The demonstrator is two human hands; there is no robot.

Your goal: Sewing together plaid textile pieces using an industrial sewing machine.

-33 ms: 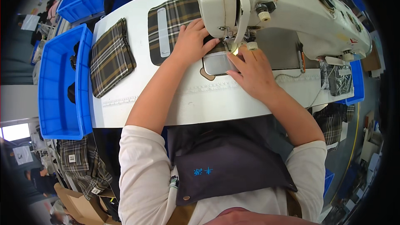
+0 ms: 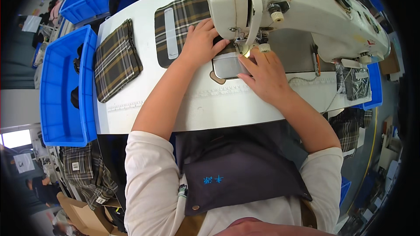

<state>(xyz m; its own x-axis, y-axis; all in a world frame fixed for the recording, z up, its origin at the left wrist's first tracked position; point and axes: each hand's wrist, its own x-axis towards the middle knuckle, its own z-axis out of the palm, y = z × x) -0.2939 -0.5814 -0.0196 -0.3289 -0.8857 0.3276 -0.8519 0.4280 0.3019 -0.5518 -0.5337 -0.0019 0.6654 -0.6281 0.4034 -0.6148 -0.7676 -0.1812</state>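
A white sewing machine [image 2: 275,6] stands on the table, its lit needle area above dark plaid fabric [image 2: 183,13] that bears a pale strip [image 2: 170,32]. My left hand [image 2: 199,43] lies on the fabric left of the needle, fingers apart. My right hand [image 2: 264,72] rests just below the presser foot, fingers slightly bent and apart, over the edge of the metal plate [image 2: 225,67]. What lies under its fingertips is partly hidden. A folded piece of plaid fabric [image 2: 116,61] lies on the left of the white tabletop [image 2: 183,105].
Blue bins stand at the left [image 2: 63,83] and upper left [image 2: 81,4]. Orange-handled snips [image 2: 316,59] and a wrapped dark bundle [image 2: 354,83] lie at the right. More plaid pieces hang below the table at left [image 2: 87,170] and right [image 2: 345,133]. A cardboard box [image 2: 83,214] is at lower left.
The plaid fabric with the pale strip has shifted very slightly, along with my left hand. My right hand looks the same.
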